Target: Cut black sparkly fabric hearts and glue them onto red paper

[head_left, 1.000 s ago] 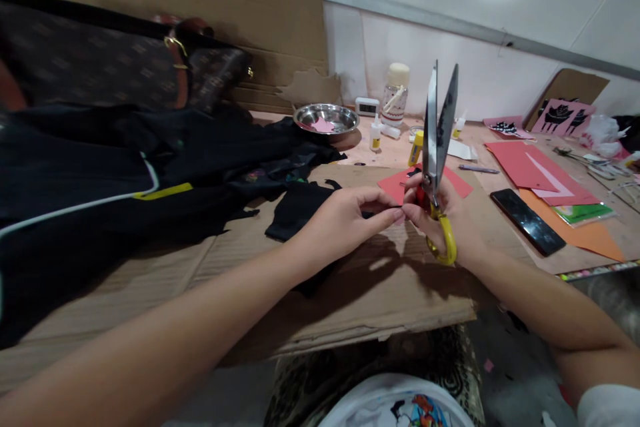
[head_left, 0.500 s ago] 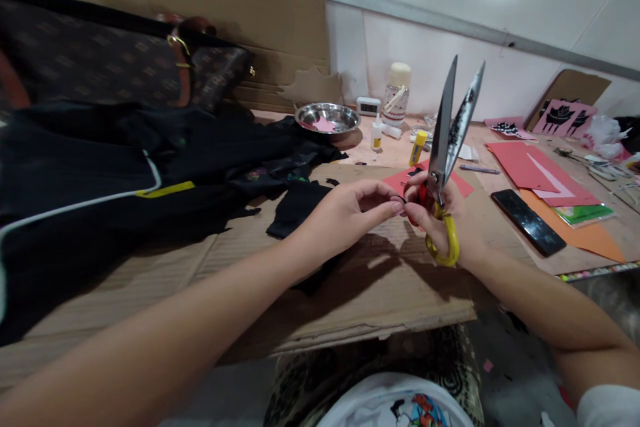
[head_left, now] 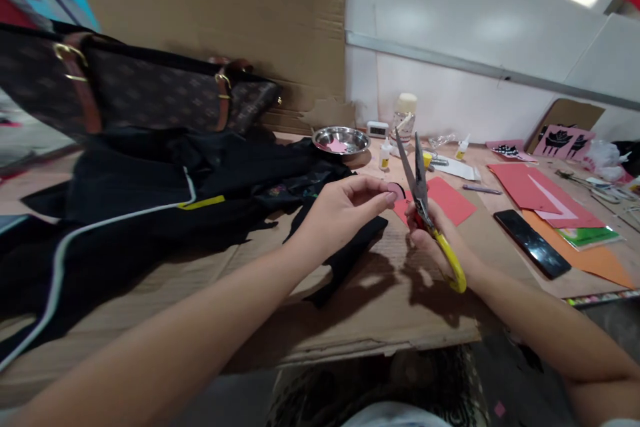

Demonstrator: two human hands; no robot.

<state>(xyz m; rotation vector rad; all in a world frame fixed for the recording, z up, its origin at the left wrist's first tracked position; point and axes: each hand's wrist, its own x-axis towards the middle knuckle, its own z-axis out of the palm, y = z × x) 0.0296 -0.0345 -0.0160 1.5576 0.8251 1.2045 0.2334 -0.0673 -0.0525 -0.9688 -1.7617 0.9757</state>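
Observation:
My left hand [head_left: 353,205] pinches a small pink piece [head_left: 397,190] with a black edge between thumb and fingertips. Its material is too small to tell. In my right hand [head_left: 434,227] is a pair of scissors [head_left: 419,187] with yellow handles, its blades slightly apart and pointing up and away. The blades stand just right of the pink piece, seemingly apart from it. Beneath my hands, red paper [head_left: 453,201] and a cut piece of black fabric [head_left: 353,257] lie on the cardboard [head_left: 400,320].
A large black cloth [head_left: 150,227] with a white cord [head_left: 120,210] spreads across the left, before a brown bag [head_left: 165,90]. Behind stand a metal bowl [head_left: 345,150], a glue bottle [head_left: 385,155] and a flask [head_left: 406,107]. Rightward lie a phone [head_left: 531,243] and coloured paper [head_left: 530,190].
The scissors have swung from upright to leaning left, blades now beside the pink piece. My hands have drawn apart, exposing that piece. The camera view has shifted.

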